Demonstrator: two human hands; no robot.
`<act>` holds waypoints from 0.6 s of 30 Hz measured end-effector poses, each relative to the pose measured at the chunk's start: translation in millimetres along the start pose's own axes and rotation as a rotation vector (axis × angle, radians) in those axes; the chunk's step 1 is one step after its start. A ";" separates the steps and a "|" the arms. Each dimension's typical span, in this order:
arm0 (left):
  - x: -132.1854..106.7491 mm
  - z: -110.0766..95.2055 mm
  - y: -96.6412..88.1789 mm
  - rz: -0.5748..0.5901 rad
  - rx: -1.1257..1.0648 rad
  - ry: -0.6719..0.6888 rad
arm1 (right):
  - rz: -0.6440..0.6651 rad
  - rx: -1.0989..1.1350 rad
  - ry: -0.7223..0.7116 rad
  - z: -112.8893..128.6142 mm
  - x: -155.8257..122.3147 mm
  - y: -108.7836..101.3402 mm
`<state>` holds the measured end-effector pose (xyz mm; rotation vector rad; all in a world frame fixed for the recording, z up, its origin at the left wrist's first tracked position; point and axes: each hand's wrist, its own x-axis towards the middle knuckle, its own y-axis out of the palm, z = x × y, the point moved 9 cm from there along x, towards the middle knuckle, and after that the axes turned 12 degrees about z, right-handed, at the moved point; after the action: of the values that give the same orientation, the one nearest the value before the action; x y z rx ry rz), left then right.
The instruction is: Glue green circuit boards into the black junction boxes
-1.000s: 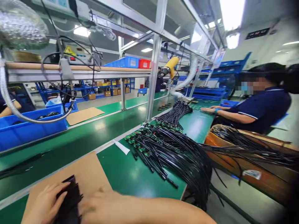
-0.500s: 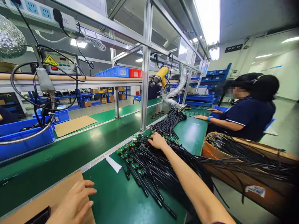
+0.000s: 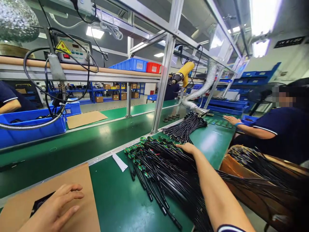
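Observation:
My left hand (image 3: 60, 206) hovers at the lower left over a sheet of brown cardboard (image 3: 84, 190). Its fingers are apart and hold nothing. Partly under it lies a flat black object (image 3: 40, 203), mostly hidden. My right hand (image 3: 188, 149) is at the far right edge of a pile of black cables (image 3: 166, 170), fingers curled onto them; the fingertips are partly hidden among the cables. Small green circuit boards (image 3: 132, 151) with coloured wires sit at the cables' far ends. Behind my right hand lies a second bundle of black cables (image 3: 185, 127).
A white paper strip (image 3: 120, 161) lies left of the pile. A metal post (image 3: 161, 93) rises behind it, with a yellow heat gun (image 3: 184, 74) beyond. At right are a cardboard box (image 3: 241, 167) of cables and a seated co-worker (image 3: 285, 119). Blue bins (image 3: 33, 129) stand at left.
My right hand has moved right across the cable pile to its far edge. My left hand has drawn back left over the cardboard. The view has turned, shifting the scene right.

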<state>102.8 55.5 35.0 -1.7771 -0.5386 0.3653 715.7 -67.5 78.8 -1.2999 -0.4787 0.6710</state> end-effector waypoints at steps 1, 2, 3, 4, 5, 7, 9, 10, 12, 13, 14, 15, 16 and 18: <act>-6.8 10.4 1.6 -0.004 -0.008 -0.033 | 0.014 -0.009 -0.002 -0.6 -2.1 1.2; -12.4 19.6 2.4 -0.009 -0.021 -0.066 | 0.025 -0.019 -0.006 -0.4 -4.9 0.2; -16.1 26.6 2.3 -0.015 -0.038 -0.092 | 0.032 -0.028 -0.016 0.8 -8.5 -3.1; -17.7 30.6 1.7 -0.012 -0.056 -0.108 | 0.031 -0.031 -0.031 3.0 -13.0 -8.5; -17.2 31.7 0.1 -0.006 -0.072 -0.119 | 0.034 -0.032 -0.052 6.3 -18.2 -14.6; -11.1 25.1 -4.9 0.016 -0.094 -0.118 | 0.056 -0.032 -0.096 14.8 -30.9 -26.0; -1.3 8.2 -11.1 0.040 -0.114 -0.084 | 0.072 -0.035 -0.120 23.5 -47.6 -37.0; 4.1 -3.0 -14.4 0.051 -0.129 -0.055 | 0.067 -0.037 -0.124 27.3 -57.9 -43.4; 15.6 -28.0 -21.0 0.074 -0.175 0.014 | 0.024 -0.037 -0.130 33.9 -83.4 -59.9; 22.5 -41.7 -24.9 0.085 -0.209 0.051 | -0.011 -0.034 -0.136 36.9 -99.2 -69.8; 30.8 -56.7 -29.4 0.094 -0.252 0.094 | -0.054 -0.030 -0.143 40.0 -117.4 -80.4; 40.8 -73.1 -34.7 0.101 -0.311 0.138 | -0.098 -0.026 -0.150 43.6 -137.7 -90.5; 52.6 -91.2 -41.6 0.097 -0.396 0.190 | -0.139 -0.024 -0.157 48.6 -160.0 -99.0; 80.6 -129.9 -55.4 0.086 -0.632 0.276 | -0.258 -0.006 -0.175 65.5 -210.4 -111.4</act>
<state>227.6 3.9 125.6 -2.4181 -0.4018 -0.0071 540.2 -179.9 211.1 -1.1642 -0.7777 0.5685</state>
